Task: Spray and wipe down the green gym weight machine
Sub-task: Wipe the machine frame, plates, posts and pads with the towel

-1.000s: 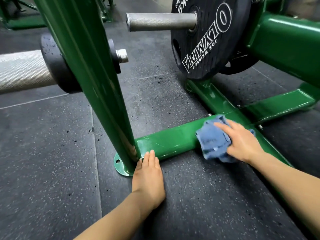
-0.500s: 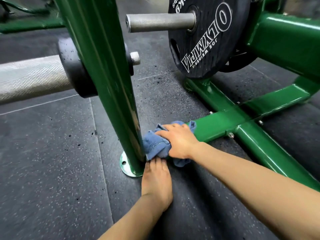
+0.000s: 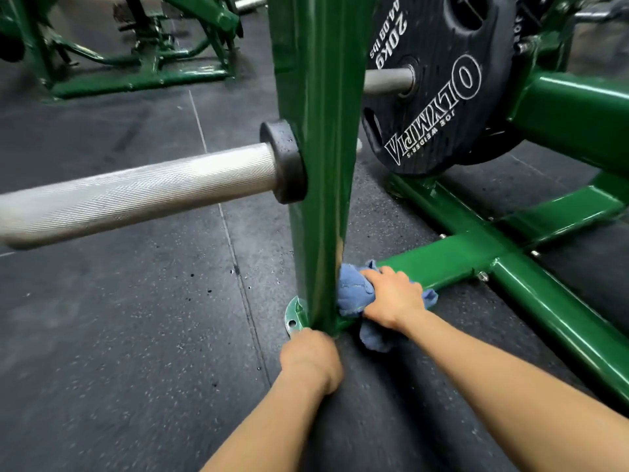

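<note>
1. While a second green frame is standing at the far left edge of the rubber floor, a knurled silver bar is reaching in from the left and ending at a black collar against the upright.
2. Near the middle of the floor, the green upright post of the weight machine is rising from a round foot plate with a bolt hole.
3. Just below that plate, the left hand is resting on the floor, curled at the post's base; whether it is holding anything cannot be told.
4. Right of the post, the right hand is gripping a bunched blue cloth and pressing it against the post's lower side, where the low green crossbar is meeting it.
5. Further right, the crossbar is joining a long base rail running toward the near right corner.
6. Above it, a black weight plate marked 20 kg is sitting on a grey sleeve, beside a thick green beam.
</note>
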The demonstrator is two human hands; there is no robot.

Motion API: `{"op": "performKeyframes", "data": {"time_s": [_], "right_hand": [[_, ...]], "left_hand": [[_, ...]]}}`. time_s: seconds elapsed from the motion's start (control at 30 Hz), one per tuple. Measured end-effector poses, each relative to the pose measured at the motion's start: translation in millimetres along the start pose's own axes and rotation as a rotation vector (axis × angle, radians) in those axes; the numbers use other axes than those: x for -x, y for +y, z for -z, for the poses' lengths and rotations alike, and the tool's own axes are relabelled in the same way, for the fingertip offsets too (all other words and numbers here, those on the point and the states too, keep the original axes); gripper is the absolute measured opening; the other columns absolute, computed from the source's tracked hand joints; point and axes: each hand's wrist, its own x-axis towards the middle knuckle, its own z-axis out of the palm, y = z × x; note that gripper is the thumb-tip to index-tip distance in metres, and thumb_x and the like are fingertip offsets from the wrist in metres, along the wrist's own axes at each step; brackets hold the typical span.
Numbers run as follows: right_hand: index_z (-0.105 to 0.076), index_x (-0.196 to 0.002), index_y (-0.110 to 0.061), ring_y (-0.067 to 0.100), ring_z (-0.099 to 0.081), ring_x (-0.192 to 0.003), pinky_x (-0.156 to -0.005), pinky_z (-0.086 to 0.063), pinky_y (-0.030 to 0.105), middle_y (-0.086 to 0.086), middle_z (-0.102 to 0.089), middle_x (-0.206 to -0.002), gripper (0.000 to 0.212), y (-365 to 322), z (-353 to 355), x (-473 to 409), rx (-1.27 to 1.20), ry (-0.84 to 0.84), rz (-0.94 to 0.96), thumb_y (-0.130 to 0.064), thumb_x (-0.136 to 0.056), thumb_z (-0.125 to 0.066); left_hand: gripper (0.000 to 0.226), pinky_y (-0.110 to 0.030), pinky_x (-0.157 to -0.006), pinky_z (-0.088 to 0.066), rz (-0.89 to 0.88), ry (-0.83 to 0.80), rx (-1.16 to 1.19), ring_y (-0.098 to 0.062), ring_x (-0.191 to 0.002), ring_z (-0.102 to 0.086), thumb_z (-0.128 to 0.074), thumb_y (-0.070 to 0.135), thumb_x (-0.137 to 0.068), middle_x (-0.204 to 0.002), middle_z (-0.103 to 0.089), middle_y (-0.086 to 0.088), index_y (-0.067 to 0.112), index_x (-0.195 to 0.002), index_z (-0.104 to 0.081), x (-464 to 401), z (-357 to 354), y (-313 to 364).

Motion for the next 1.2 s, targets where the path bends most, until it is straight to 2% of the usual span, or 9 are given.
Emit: {"op": "performKeyframes", "data": {"time_s": [0.17, 0.27, 0.4, 0.53, 0.63, 0.8, 0.93, 1.03, 1.2], "right_hand": [[-0.060, -0.092, -0.024, 0.020, -0.063, -0.088, -0.080, -0.053, 0.038, 0.001, -0.067, -0.094, 0.048, -18, -22, 28, -0.870, 0.080, -0.089, -0.048, -0.050, -0.055], [-0.066, -0.093, -0.013, 0.017, -0.063, -0.084, -0.073, -0.051, 0.030, 0.004, -0.070, -0.088, 0.028, -35, -28, 40, -1.328, 0.099, -0.190, -0.022, -0.067, -0.065], [-0.067, -0.089, -0.010, 0.025, -0.064, -0.073, -0.074, -0.053, 0.036, 0.012, -0.069, -0.080, 0.010, -55, -34, 51, -1.728, -0.013, -0.439, -0.006, -0.087, -0.058], [-0.067, -0.100, -0.008, 0.025, -0.062, -0.070, -0.059, -0.053, 0.027, 0.013, -0.066, -0.084, 0.018, -57, 1, 59, -1.796, -0.025, -0.410, -0.018, -0.086, -0.059], [-0.064, -0.092, -0.013, 0.023, -0.058, -0.071, -0.065, -0.050, 0.031, 0.009, -0.062, -0.077, 0.024, -63, 45, 67, -1.749, 0.137, -0.200, -0.020, -0.069, -0.063], [-0.061, -0.072, -0.026, 0.014, -0.053, -0.075, -0.071, -0.045, 0.033, -0.004, -0.059, -0.074, 0.006, -66, 68, 63, -1.511, 0.373, -0.016, -0.028, -0.068, -0.057], [-0.063, -0.080, -0.016, 0.016, -0.055, -0.070, -0.064, -0.045, 0.028, -0.004, -0.061, -0.068, 0.007, -60, 39, 42, -1.473, 0.170, -0.197, -0.015, -0.086, -0.059], [-0.068, -0.094, -0.010, 0.022, -0.063, -0.083, -0.075, -0.050, 0.035, 0.006, -0.070, -0.081, 0.035, -58, 8, 38, -1.492, -0.006, -0.271, -0.029, -0.065, -0.064], [-0.065, -0.088, -0.014, 0.018, -0.065, -0.079, -0.071, -0.051, 0.031, 0.007, -0.070, -0.086, 0.007, -46, 27, 42, -1.356, 0.077, -0.201, -0.015, -0.081, -0.064]], "left_hand": [[0.051, -0.038, -0.104, -0.042, 0.093, 0.082, 0.164, -0.026, -0.129, -0.045, -0.046, 0.019, -0.090, -0.138, -0.046, -0.010, 0.008, -0.139, -0.037, -2, -4, -18], [0.066, -0.040, -0.099, -0.045, 0.089, 0.058, 0.336, -0.027, -0.122, -0.052, -0.048, 0.022, -0.087, -0.134, -0.052, -0.008, 0.017, -0.147, -0.022, -4, -5, -26], [0.043, -0.038, -0.090, -0.048, 0.049, 0.124, 0.386, -0.030, -0.110, -0.060, -0.046, 0.022, -0.089, -0.121, -0.062, -0.008, 0.023, -0.131, -0.038, -4, -2, -31], [0.031, -0.038, -0.084, -0.048, -0.012, 0.347, 0.412, -0.031, -0.105, -0.060, -0.039, 0.020, -0.095, -0.116, -0.064, -0.008, 0.021, -0.126, -0.045, -3, 6, -35], [0.035, -0.038, -0.080, -0.044, -0.060, 0.488, 0.466, -0.033, -0.103, -0.059, -0.031, 0.030, -0.102, -0.114, -0.065, -0.010, 0.020, -0.134, -0.040, 2, 11, -35], [0.048, -0.028, -0.099, -0.038, -0.078, 0.670, 0.841, -0.020, -0.126, -0.050, -0.023, 0.038, -0.103, -0.145, -0.048, 0.006, 0.033, -0.151, -0.026, 7, 31, -31], [0.049, -0.026, -0.104, -0.033, -0.025, 0.672, 1.073, -0.019, -0.133, -0.044, -0.020, 0.039, -0.103, -0.149, -0.042, 0.007, 0.033, -0.151, -0.025, 3, 44, -15], [0.049, -0.024, -0.104, -0.031, 0.014, 0.659, 1.087, -0.016, -0.136, -0.040, -0.016, 0.039, -0.103, -0.152, -0.036, 0.009, 0.033, -0.152, -0.022, 5, 39, -13], [0.050, -0.030, -0.103, -0.036, -0.008, 0.722, 0.964, -0.020, -0.132, -0.045, -0.023, 0.031, -0.103, -0.152, -0.038, 0.006, 0.027, -0.153, -0.020, 16, 40, -4]]}}
